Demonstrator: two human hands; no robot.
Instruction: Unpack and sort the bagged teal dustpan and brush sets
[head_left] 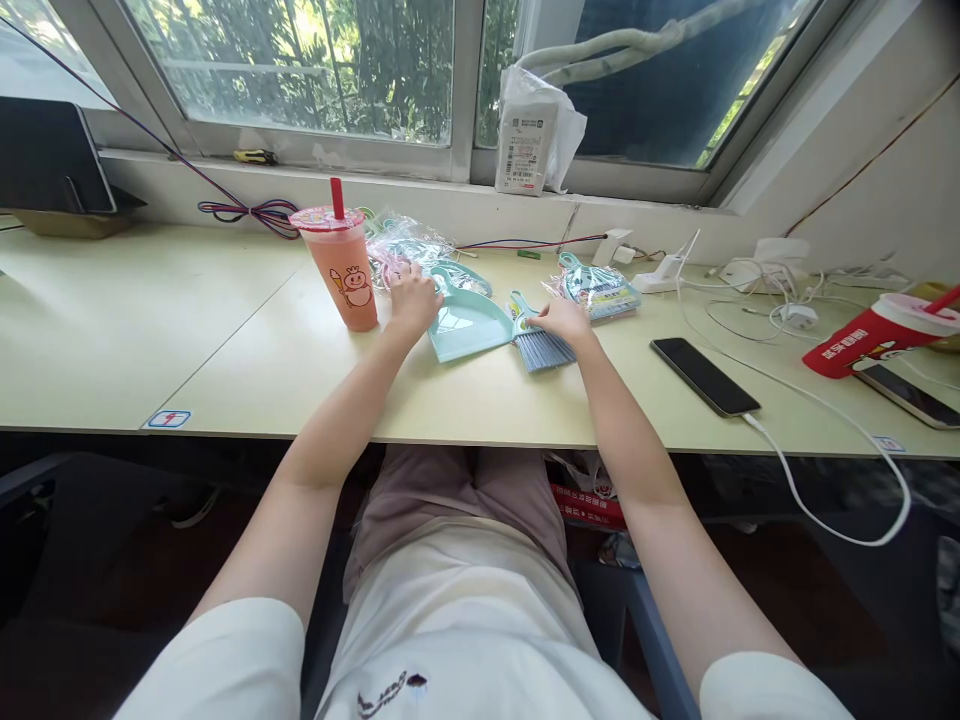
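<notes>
My right hand (pixel 562 320) grips a small hand brush (pixel 544 350) with a light-green handle and grey-blue bristles, lying on the table. Just left of it, touching or nearly so, is a mint-green dustpan (pixel 469 325). Beside the dustpan's handle, my left hand (pixel 415 298) reaches into a heap of crumpled clear plastic wrapping (pixel 405 240). Its fingers are curled over something pinkish, and what they hold is hidden. Behind my right hand lies another mint-green set in clear packaging (pixel 600 290).
Close to my left hand stands a tall orange drink cup (pixel 349 280) with a red straw. A black phone (pixel 705 375) on a white cable lies at right, with a red cup (pixel 870 340) beyond. Chargers and cables (pixel 780 280) crowd the back right. A tablet (pixel 56 155) stands far left.
</notes>
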